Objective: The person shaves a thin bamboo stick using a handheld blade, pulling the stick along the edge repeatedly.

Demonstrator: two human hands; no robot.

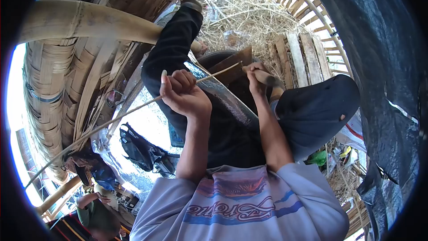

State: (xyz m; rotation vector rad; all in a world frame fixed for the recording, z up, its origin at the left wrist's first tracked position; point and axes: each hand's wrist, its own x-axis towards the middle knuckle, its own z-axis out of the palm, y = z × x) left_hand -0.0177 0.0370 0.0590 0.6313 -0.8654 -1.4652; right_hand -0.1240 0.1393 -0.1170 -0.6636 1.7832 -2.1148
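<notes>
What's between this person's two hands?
The head view shows a thin strip reaching from the left hand toward the right hand.

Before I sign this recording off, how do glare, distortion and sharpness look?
Head view: fisheye-like distortion, corners cut to black; head view: white glare washes out the far left edge and the patch by the black bag; head view: left hand, right hand and thin stick look reasonably sharp.

One head-worn view, forward and steeply down, close over left hand (pixel 185 93) and right hand (pixel 255 76)
</notes>
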